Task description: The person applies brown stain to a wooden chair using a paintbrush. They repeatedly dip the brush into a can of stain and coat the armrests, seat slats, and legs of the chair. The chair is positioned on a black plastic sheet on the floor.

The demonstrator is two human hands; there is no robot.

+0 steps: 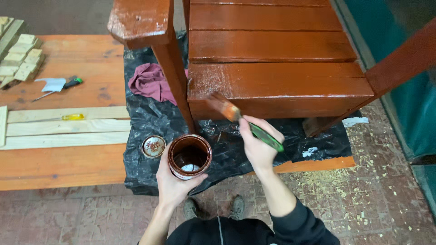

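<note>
At twelve o'clock stands the glossy red-brown slatted wooden chair (272, 59), wet along its front rail. Below, the left hand (171, 181) wraps around the open paint-stained round tin (189, 156), and the right hand (258, 145) grips the green-handled flat paintbrush (240, 119), bristles touching the rail.

A reddish brick floor (91, 218) fills the bottom of the frame, strewn with pale wood chips (336, 181) at lower right. An orange wooden desk (68, 168) spans the left. A teal wall (418, 118) runs down the right edge.
</note>
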